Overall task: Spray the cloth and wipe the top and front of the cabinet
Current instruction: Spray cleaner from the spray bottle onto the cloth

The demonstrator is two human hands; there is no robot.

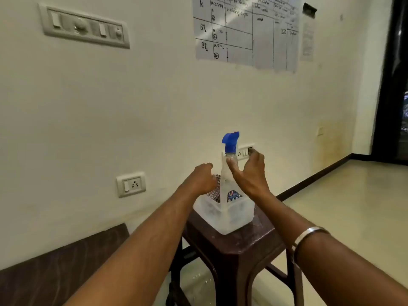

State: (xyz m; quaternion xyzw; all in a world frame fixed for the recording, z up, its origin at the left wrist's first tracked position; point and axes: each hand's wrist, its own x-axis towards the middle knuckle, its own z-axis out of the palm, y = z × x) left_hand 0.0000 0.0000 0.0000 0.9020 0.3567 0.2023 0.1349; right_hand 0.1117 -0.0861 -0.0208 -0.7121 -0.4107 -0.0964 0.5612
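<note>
On the brown stool (234, 246), in a translucent tub (223, 217), stand our spray bottle (229, 173) and checked cloth (215, 191); our right hand (249, 173) spreads open beside the bottle's neck; our left hand (202, 178) seemingly pinches the cloth, probably to lift it.

One spray bottle (228, 173), one checked cloth (216, 191) and one plastic tub (225, 215) sit on one stool (234, 246). Two hands (202, 180) reach in. Three switch plates (84, 26) dot the wall.
</note>
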